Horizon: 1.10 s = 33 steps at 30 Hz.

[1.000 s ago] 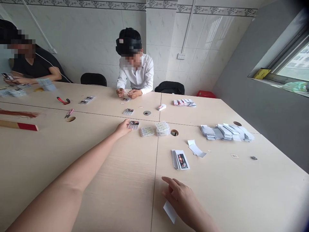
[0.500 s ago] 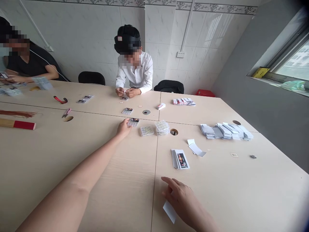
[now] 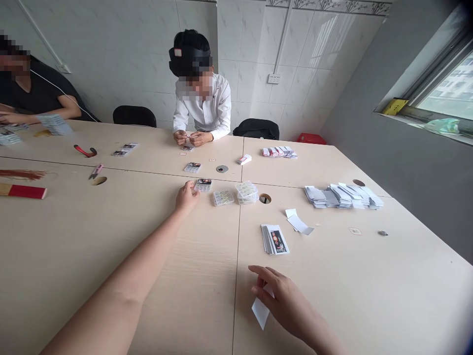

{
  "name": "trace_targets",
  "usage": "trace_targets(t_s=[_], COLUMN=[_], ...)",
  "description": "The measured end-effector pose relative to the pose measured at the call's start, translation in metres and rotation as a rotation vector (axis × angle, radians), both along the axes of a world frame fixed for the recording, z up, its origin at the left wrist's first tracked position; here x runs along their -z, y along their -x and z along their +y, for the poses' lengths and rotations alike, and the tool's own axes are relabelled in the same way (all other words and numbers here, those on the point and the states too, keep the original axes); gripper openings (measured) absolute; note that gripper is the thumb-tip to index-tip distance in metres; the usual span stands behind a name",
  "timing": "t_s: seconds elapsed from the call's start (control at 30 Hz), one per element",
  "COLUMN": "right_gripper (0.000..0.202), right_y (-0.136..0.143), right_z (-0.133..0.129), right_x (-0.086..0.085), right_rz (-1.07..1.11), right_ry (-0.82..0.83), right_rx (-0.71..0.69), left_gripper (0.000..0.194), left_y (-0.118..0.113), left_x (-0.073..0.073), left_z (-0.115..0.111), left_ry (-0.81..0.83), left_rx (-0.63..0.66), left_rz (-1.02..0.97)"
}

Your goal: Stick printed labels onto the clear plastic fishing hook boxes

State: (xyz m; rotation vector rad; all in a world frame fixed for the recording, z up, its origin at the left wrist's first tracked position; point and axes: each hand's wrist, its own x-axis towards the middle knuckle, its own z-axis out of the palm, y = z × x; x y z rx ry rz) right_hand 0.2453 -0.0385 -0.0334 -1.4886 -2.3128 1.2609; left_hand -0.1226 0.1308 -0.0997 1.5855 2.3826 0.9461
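Reaching across the table, my left hand (image 3: 187, 196) has its fingers apart at the near-left edge of a small clear box with a black printed label (image 3: 203, 185). The box lies flat, and the fingertips are at or just beside it. My right hand (image 3: 283, 293) is low over the table's near side, index finger stretched out, with a white paper slip (image 3: 261, 313) held under the thumb and curled fingers. Ahead of it lies a fanned stack of printed cards (image 3: 276, 240). Clear boxes (image 3: 223, 197) sit right of my left hand, several more stacked (image 3: 247, 192) beside them.
Opposite, a person in a white shirt (image 3: 203, 106) handles a small item; another in black (image 3: 44, 91) sits far left. Stacks of white slips (image 3: 342, 196) and red-edged cards (image 3: 280, 152) lie to the right. Pink snips (image 3: 96, 171) and a red-handled tool (image 3: 84, 151) lie left.
My left hand has drawn back very slightly from the labelled box, which stays in place. The white slip under my right hand has turned and shifted a little. The view has tilted slightly.
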Motion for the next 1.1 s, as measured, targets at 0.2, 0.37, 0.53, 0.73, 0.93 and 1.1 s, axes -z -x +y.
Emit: trace_targets(t_s=[0.2,0.37,0.53,0.73,0.93,1.1], right_gripper=[0.039,0.044,0.048,0.047,0.045,0.046], right_y=[-0.005,-0.008,-0.010,-0.008,-0.009,-0.012], right_z=[0.001,0.002,0.003,0.002,0.004,0.005], right_x=[0.000,0.000,0.001,0.001,0.002,0.005], right_rz=[0.027,0.025,0.039,0.056,0.049,0.028], right_ry=[0.033,0.039,0.028,0.026,0.053,0.100], right_rx=[-0.018,-0.034,-0.053,-0.050,-0.015,-0.011], left_gripper=[0.031,0.030,0.032,0.031,0.030,0.032], left_y=[0.000,-0.001,0.001,0.005,0.009,0.012], left_x=[-0.001,0.001,0.002,0.000,0.000,0.004], left_z=[0.000,0.000,0.001,0.001,-0.002,-0.001], left_ry=[0.003,0.004,-0.001,-0.018,-0.052,-0.088], left_rx=[0.066,0.085,0.089,0.079,0.080,0.098], left_rz=[0.038,0.055,0.044,0.024,-0.001,0.018])
